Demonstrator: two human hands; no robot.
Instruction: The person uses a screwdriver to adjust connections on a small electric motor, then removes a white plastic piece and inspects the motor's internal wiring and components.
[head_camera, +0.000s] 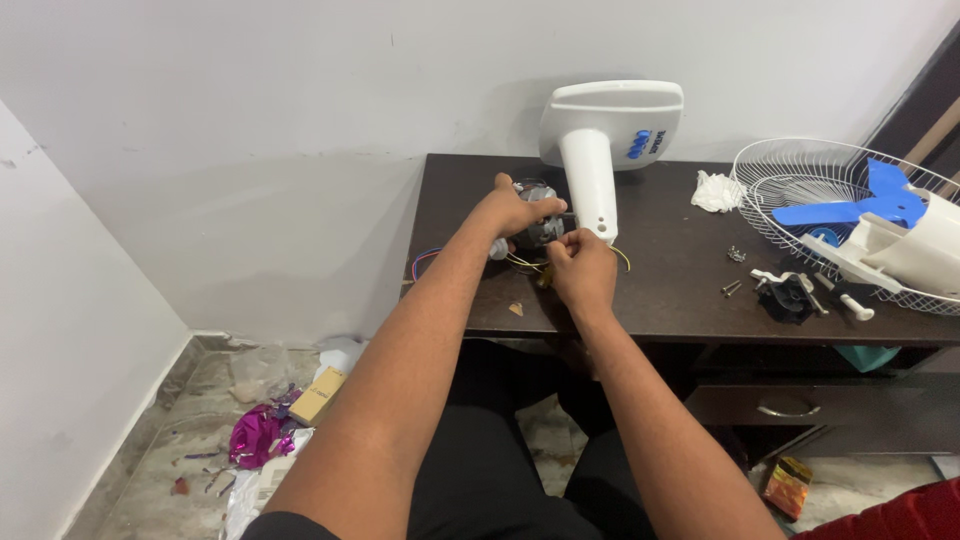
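Observation:
A grey fan motor (541, 228) with thin coloured wires (424, 258) trailing from it lies on the dark wooden table (660, 290). My left hand (518, 209) is wrapped over the top of the motor. Just below and to its right, my right hand (583, 268) is closed on something small at the motor's side, which the fingers hide. A white fan stand and base (603, 140) lies on its side right behind both hands, its neck end touching the motor area.
At the right of the table are a white wire fan guard (800, 180), blue blades (850, 208), a white housing (915, 245), a black part (787, 297), loose screws (735, 270) and a crumpled cloth (716, 190). A drawer (790, 405) stands ajar. Litter (265, 430) covers the floor.

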